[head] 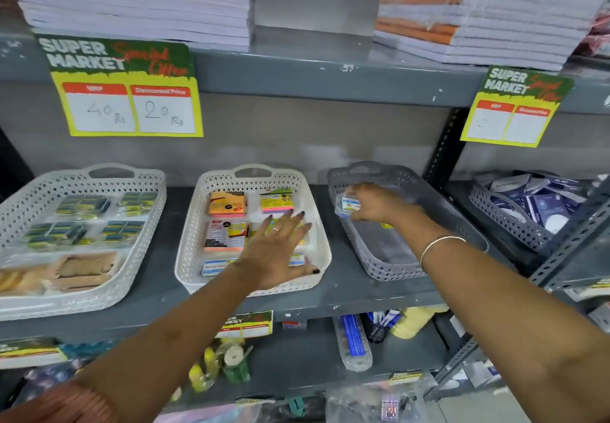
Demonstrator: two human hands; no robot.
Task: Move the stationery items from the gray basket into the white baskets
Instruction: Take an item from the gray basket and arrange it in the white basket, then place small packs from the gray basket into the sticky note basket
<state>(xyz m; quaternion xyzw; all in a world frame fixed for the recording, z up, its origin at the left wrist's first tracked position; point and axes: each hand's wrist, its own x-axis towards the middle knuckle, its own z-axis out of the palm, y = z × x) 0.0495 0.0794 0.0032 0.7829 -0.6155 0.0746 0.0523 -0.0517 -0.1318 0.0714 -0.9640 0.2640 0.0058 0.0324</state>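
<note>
The gray basket [369, 257] stands on the shelf at centre right, its floor nearly bare. My right hand [373, 203] is over its far left corner, shut on a small clear-wrapped stationery pack [346, 205]. A yellow scrap [385, 225] lies on the basket floor just below that hand. The middle white basket [191, 241] holds sticky-note pads [227, 203] and small boxes. My left hand [280, 251] lies flat and open over its right half, fingers spread. The left white basket [145, 211] holds wrapped packs of small boxes and some tan packets.
Another gray basket [495, 214] with dark blue packets sits far right behind a slanted metal upright [442, 148]. Two price signs hang from the upper shelf edge [313, 76], with stacked notebooks above. The lower shelf is crowded with assorted goods.
</note>
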